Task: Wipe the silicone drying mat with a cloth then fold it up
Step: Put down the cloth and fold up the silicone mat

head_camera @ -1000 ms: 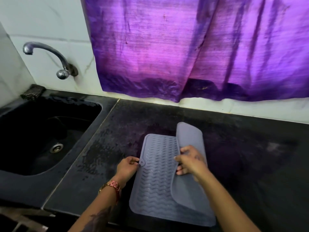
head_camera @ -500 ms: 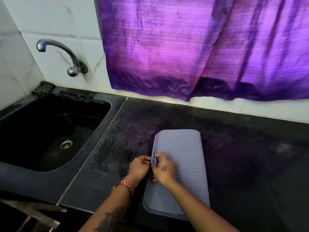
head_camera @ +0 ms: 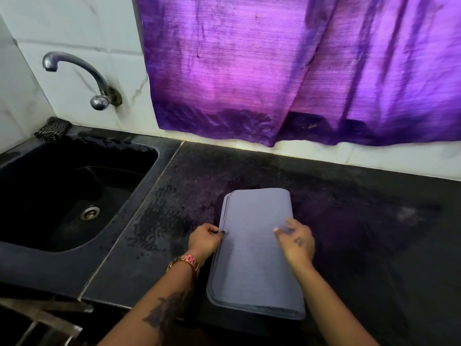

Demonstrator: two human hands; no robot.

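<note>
Fingers of the left hand (head_camera: 205,239) are curled together and pinch the left edge of the folded mat (head_camera: 257,255) about halfway along its length, thumb on top of the stacked layers. Going left to right from the far side of the scene: a black sink (head_camera: 15,248) fills the left end of the counter, with a metal drain (head_camera: 89,213) in its bowl, a dark scrubber (head_camera: 52,129) on its back left corner and a curved metal tap (head_camera: 82,76) fixed to the white tiled wall above. A seam line separates the sink from the black countertop (head_camera: 361,245), whose surface looks wet and blotchy near that seam. The left forearm carries a gold-toned watch (head_camera: 184,262) at the wrist and a dark tattoo lower down. The grey silicone mat lies folded in half lengthways, smooth side up, near the front edge of the countertop, its near end reaching just past that edge; the open layered edges face left and the rounded fold faces right. The right hand (head_camera: 295,242) lies over the mat's right part, slightly blurred, its fingers loosely spread and mostly straight, fingertips on or just above the top layer; I cannot tell which. Behind, a purple curtain (head_camera: 299,71) hangs over the wall, its hem just above the back edge of the countertop.
</note>
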